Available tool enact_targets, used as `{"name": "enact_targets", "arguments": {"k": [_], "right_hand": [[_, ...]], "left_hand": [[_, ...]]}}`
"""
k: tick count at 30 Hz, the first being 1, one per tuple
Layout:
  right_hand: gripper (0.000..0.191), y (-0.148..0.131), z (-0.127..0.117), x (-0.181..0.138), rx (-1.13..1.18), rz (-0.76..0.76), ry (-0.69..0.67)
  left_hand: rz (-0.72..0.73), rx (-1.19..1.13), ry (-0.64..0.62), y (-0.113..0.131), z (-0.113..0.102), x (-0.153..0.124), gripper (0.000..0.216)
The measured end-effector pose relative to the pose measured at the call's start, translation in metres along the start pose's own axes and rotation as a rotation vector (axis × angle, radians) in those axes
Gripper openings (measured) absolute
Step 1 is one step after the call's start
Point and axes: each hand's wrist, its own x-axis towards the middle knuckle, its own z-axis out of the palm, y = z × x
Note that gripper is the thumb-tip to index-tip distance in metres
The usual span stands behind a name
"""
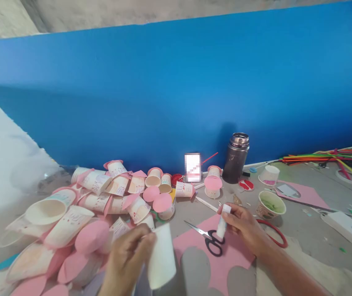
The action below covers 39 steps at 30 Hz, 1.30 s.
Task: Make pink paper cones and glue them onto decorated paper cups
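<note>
Gripping a cup (pixel 162 261), no pink showing, in the left hand (pixel 132 255) and, apart, a glue stick (pixel 222 224) in the right hand (pixel 243 226), we saw finished-looking pink-trimmed cups (pixel 70 229) heaped toward the table's (pixel 182 209) left edge.

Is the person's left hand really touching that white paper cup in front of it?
Touching. The head view shows the left hand gripping the white paper cup, its thumb lying against the cup's side.

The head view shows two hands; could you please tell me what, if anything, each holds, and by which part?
The left hand holds a white cup near its upper end; the right hand grips a white tube by its upper part.
</note>
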Motion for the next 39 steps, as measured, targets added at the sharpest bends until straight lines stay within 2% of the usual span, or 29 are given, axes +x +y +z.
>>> {"name": "enact_targets", "arguments": {"k": [1, 3, 6, 9, 11, 18, 24, 26, 29, 32, 34, 39], "right_hand": [[0.042, 0.001, 0.001, 0.0, 0.045, -0.002, 0.009], [0.043, 0.002, 0.003, 0.002, 0.125, 0.007, 0.032], [0.047, 0.002, 0.005, 0.003, 0.184, 0.011, 0.067], [0.046, 0.004, 0.007, 0.003, 0.2, 0.004, 0.071], [0.044, 0.006, 0.008, 0.003, 0.198, -0.005, 0.065], [0.043, 0.011, 0.01, 0.0, 0.152, -0.009, 0.027], [0.045, 0.013, 0.013, 0.0, 0.138, -0.021, 0.032], [0.047, 0.011, 0.013, -0.001, 0.136, -0.03, 0.039], [0.047, 0.008, 0.014, -0.002, 0.142, -0.043, 0.041], [0.042, 0.007, 0.015, -0.004, 0.144, -0.06, 0.012], [0.04, 0.007, 0.017, -0.005, 0.142, -0.061, -0.001], [0.041, 0.005, 0.018, -0.006, 0.151, -0.063, -0.005]], "left_hand": [[-0.004, -0.06, 0.023, -0.001, 0.02, 0.002, 0.05], [0.039, -0.109, -0.035, -0.004, 0.045, 0.006, 0.048], [0.198, -0.027, 0.004, -0.01, 0.061, 0.008, 0.043], [0.302, 0.062, 0.089, -0.021, 0.07, 0.005, 0.038], [0.354, 0.106, 0.1, -0.028, 0.076, 0.002, 0.031], [0.556, 0.238, -0.061, -0.033, 0.082, -0.004, 0.014], [0.617, 0.262, -0.084, -0.033, 0.079, -0.007, 0.016], [0.609, 0.255, -0.04, -0.036, 0.08, -0.009, 0.026], [0.523, 0.245, 0.028, -0.043, 0.084, -0.01, 0.064], [0.388, 0.205, 0.024, -0.05, 0.089, -0.008, 0.093], [0.314, 0.17, 0.024, -0.053, 0.093, -0.005, 0.096], [0.185, 0.049, 0.041, -0.048, 0.095, -0.002, 0.086]]}}
